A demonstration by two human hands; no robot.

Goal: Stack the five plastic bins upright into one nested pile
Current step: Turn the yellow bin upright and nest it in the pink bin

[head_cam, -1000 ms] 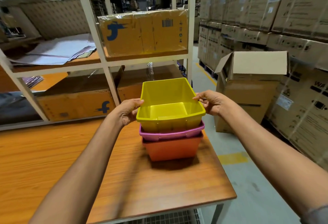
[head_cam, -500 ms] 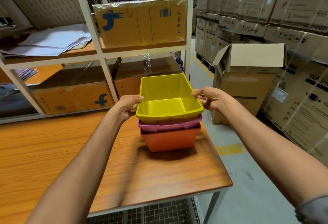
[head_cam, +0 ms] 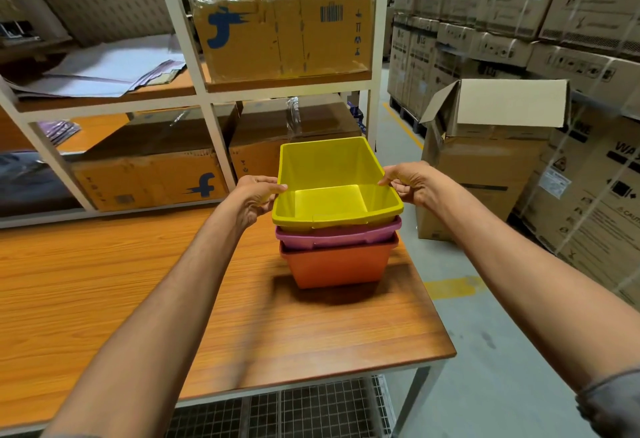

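Our left hand (head_cam: 254,200) pinches the left rim of the yellow bin (head_cam: 334,191), fingers curled over the edge, and our right hand (head_cam: 410,183) grips the right rim the same way. The bin sits upright in the purple bin (head_cam: 337,235), which nests in the orange bin (head_cam: 337,264) near the right end of the desk (head_cam: 104,281). To finish this step well, we should press both rims down evenly until the yellow bin seats level, then let go together. Only three bins show, so two more are probably still to come, from somewhere out of view. The shelf (head_cam: 284,91) stands close behind the pile with a wrapped carton (head_cam: 282,33) on it, and an open box (head_cam: 485,153) sits on the floor to the right; nothing blocks the pile itself.
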